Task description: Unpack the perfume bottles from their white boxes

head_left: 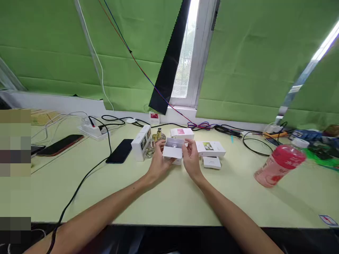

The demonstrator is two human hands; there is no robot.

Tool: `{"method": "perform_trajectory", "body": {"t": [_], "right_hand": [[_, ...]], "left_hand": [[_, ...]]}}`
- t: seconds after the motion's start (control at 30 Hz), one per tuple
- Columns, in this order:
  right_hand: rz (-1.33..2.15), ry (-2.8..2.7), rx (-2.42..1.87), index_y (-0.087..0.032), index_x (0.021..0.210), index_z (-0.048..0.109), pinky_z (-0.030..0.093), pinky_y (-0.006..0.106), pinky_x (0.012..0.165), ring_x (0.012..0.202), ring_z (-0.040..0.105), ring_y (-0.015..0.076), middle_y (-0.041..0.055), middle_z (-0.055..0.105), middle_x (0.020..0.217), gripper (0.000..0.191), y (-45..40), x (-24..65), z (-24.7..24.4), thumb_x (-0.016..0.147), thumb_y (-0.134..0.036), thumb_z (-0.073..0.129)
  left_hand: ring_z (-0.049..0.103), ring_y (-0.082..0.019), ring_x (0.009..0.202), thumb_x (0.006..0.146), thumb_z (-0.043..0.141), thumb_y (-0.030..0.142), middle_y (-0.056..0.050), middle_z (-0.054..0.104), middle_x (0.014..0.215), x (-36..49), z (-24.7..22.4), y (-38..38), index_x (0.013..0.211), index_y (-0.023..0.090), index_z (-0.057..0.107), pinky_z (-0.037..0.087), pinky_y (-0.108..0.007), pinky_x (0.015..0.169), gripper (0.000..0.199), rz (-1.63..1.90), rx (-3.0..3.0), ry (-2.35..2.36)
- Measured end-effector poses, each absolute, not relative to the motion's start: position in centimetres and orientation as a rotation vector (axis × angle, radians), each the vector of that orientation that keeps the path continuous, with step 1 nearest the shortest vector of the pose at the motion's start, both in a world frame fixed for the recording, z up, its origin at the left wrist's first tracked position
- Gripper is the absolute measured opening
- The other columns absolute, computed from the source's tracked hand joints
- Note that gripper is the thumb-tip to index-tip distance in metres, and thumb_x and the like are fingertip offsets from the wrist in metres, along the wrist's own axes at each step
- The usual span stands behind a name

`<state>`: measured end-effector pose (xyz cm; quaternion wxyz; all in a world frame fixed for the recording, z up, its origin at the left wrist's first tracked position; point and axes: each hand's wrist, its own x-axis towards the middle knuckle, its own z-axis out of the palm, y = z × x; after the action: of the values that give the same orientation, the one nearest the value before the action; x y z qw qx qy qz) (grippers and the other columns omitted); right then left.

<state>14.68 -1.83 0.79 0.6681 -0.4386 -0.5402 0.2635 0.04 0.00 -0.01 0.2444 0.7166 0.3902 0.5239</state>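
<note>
An opened small white box (172, 152) is held up over the table between my two hands, its flap folded down toward me. My left hand (159, 157) grips its left side, the thumb along the front. On the right side, the fingers of my right hand (191, 157) close on the box's edge. Inside shows a small clear round piece (174, 145); what it is I cannot make out. Just left of the box, small glass bottles with gold caps (159, 134) stand partly hidden behind my left hand. A white carton with a picture (141, 143) stands beside them.
White boxes (210, 148) lie right of my hands, another (182, 133) behind. A black phone (120, 151) lies to the left, a second phone (60, 145) farther out. A pink bottle (280, 165) stands right. A black cable (87, 174) crosses the left side; a power strip (92, 130) sits behind.
</note>
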Motion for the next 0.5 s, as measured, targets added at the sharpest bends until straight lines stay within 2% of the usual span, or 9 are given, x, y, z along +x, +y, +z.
{"method": "perform_trajectory", "body": {"t": [0.17,0.37,0.5], "right_hand": [[0.676,-1.122,-1.021,-0.024,0.112,0.054,0.042,0.027,0.058,0.060,0.049,0.0146,-0.0035,0.050,0.068,0.037,-2.02,14.67,0.86,0.099,-0.054,0.037],[0.756,-1.060,-1.019,-0.025,0.106,0.055,0.038,0.025,0.047,0.051,0.045,0.0142,-0.0050,0.046,0.061,0.039,-2.16,14.80,1.13,0.098,-0.058,0.036],[0.756,-1.086,-1.019,-0.025,0.103,0.056,0.037,0.024,0.046,0.049,0.044,0.0137,-0.0062,0.045,0.058,0.033,-2.06,14.93,1.14,0.097,-0.053,0.040]], "left_hand": [[0.060,-0.025,0.112,0.074,0.079,0.033,-0.009,0.055,0.124,0.10,-0.24,0.11,0.127,0.026,0.035,0.051,-0.041,0.091,0.069,1.454,1.954,1.074],[0.060,-0.024,0.110,0.075,0.078,0.032,-0.008,0.054,0.126,0.17,-0.47,0.29,0.126,0.028,0.035,0.052,-0.039,0.089,0.067,1.458,1.971,1.041],[0.060,-0.024,0.111,0.075,0.078,0.031,-0.009,0.055,0.125,0.28,-0.28,0.22,0.126,0.027,0.035,0.051,-0.040,0.091,0.068,1.458,2.005,1.068]]}}
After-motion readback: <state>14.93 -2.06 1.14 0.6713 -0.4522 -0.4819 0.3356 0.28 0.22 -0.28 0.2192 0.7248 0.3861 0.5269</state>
